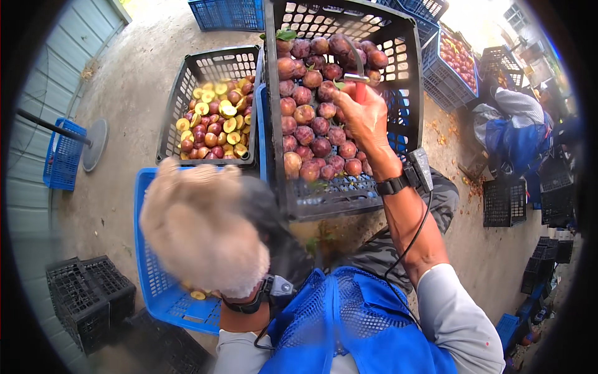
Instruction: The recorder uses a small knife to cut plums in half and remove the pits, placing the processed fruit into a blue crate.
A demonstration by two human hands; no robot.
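My right hand point(367, 121) reaches into a tilted black crate point(408, 81) full of whole dark-red plums point(311, 131). It grips a small knife with a red handle point(359, 92), whose curved blade points up over the fruit. The fingers also touch a plum point(328, 91) in the pile. My left hand point(199, 227), in a pale fuzzy glove, is raised close to the camera and blurred. Whether it holds anything does not show. Both wrists carry a black band with a cable.
A second black crate point(180, 93) behind on the left holds halved yellow and red plums. A blue crate point(152, 274) lies under my left hand. Black crates point(87, 299) stand lower left, more crates at right. Another person point(517, 124) crouches at right on the dirt ground.
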